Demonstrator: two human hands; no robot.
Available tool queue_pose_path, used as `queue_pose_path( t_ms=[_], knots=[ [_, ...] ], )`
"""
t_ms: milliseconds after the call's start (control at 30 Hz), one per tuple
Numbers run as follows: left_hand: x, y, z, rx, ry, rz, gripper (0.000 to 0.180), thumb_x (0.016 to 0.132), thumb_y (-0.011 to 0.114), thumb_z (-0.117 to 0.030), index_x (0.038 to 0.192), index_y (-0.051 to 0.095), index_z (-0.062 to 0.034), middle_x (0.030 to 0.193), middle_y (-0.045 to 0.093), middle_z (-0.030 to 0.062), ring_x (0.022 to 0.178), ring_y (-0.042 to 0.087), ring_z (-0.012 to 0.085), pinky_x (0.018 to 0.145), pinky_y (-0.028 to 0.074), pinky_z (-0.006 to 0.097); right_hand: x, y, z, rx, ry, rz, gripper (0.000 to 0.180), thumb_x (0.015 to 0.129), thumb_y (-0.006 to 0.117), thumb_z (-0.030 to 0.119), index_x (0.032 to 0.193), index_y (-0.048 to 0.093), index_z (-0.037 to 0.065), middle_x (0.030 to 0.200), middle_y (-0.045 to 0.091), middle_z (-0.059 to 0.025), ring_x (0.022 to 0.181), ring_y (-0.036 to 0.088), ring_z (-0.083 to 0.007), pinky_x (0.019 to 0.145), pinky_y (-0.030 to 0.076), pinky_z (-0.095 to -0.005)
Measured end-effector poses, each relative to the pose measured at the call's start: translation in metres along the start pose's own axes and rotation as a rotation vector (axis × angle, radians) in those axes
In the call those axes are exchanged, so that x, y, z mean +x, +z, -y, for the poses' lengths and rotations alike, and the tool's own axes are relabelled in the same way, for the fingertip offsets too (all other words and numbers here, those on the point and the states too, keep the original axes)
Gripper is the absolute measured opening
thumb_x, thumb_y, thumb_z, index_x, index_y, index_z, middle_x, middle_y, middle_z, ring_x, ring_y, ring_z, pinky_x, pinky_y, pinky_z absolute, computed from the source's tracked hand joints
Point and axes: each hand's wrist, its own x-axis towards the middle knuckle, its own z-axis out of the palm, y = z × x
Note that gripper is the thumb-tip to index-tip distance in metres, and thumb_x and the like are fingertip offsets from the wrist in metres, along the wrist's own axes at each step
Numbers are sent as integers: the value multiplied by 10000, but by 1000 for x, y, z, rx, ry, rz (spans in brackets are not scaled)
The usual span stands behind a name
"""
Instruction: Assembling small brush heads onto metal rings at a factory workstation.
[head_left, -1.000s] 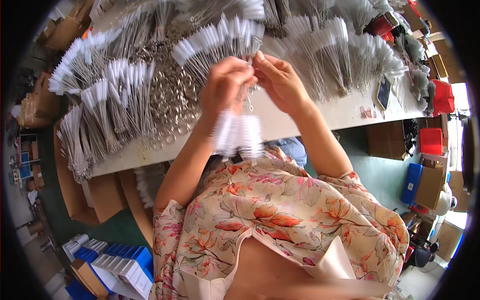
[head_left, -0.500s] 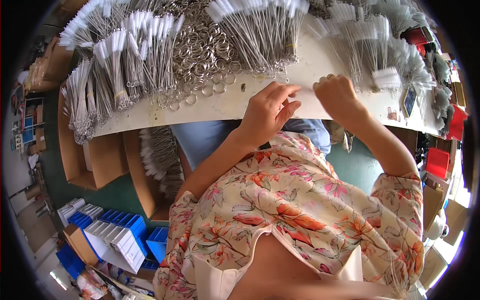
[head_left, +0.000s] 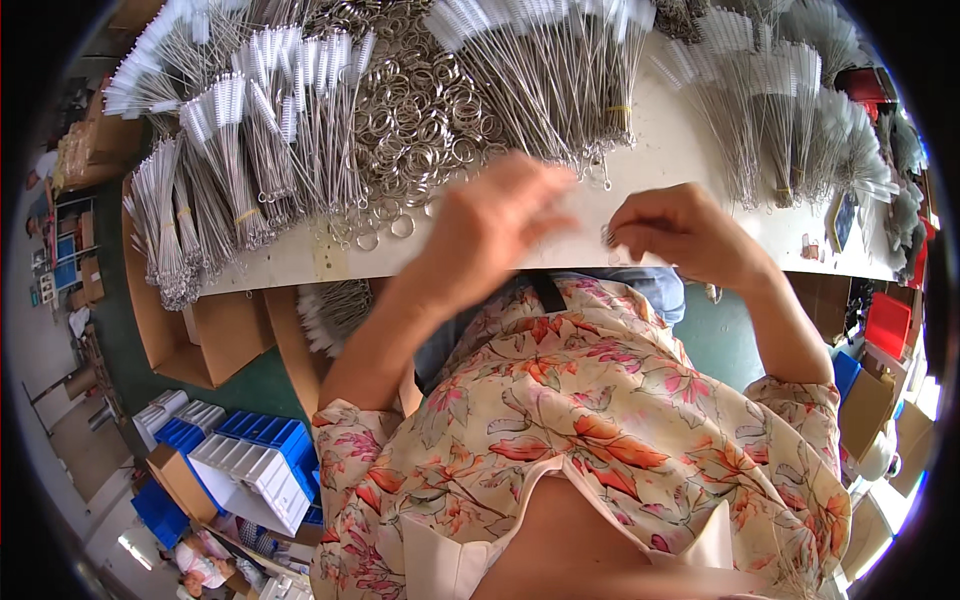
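Blue and white bins (head_left: 240, 464) at lower left; open cardboard box (head_left: 235, 338) at left; red container (head_left: 886, 322) at right.

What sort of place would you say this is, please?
It looks like a small workshop or assembly area: bundles of white-bristled wire brushes and a heap of metal rings lie on the worktable, with open cardboard boxes and blue and white plastic bins nearby.

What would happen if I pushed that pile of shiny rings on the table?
The rings would probably slide and scatter, since they lie loose in a heap. They look like shiny metal, so likely stiff. The ones lying flat at the near edge probably won't roll.
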Motion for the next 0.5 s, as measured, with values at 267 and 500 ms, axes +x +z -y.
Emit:
queue_pose_path(
  t_ms=[267, 500],
  knots=[
    [49, -63, 75, 475, 58, 42, 153, 689, 677, -23, 831, 625, -47, 846, 560, 61, 786, 568, 214, 704, 478, 327, 14, 14, -29, -805, -229, -379, 149, 838, 545, 157, 743, 531, 43, 664, 547, -100, 634, 587, -294, 561, 460, -383],
    [55, -58, 73, 585, 239, -152, 70, 776, 634, -69, 813, 603, -18, 845, 596, 59, 731, 579, 168, 624, 475, 281, 33, 19, 19, 38, -313, -447, 94, 832, 568, 74, 845, 608, -10, 621, 556, -75, 571, 533, -123, 549, 444, -268]
  ],
)
